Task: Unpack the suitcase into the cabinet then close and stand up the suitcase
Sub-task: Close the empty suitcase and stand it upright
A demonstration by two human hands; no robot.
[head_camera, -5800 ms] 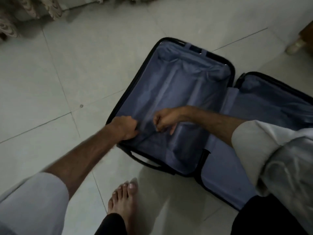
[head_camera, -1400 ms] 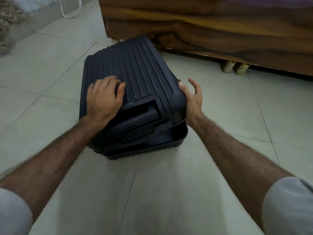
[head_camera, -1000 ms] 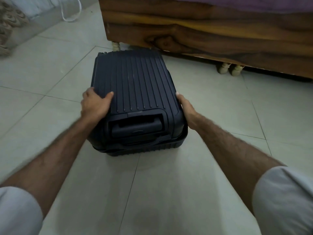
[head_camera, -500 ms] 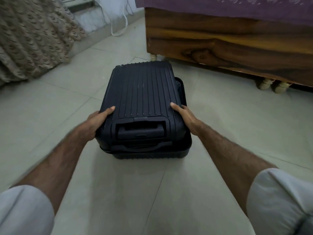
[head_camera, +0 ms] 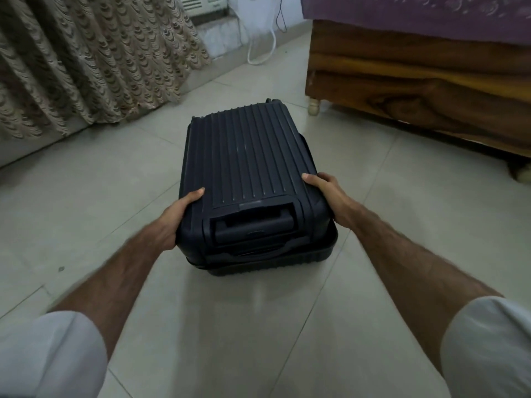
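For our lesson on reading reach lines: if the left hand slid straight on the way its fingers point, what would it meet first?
The left hand grips the suitcase at its near left corner, thumb on top pointing up and right. Going straight on, it would likely press into the suitcase's ribbed shell at once; the fingers on the side are hidden.

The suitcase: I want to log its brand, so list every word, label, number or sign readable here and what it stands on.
None can be read.
Suitcase: no brand, label or number shows on the ribbed shell; an oval mark on the handle housing is too dark and blurred to read.
White unit by the curtain: a small panel with marks, too small to read.
Purple bedcover: a pattern only, no letters.
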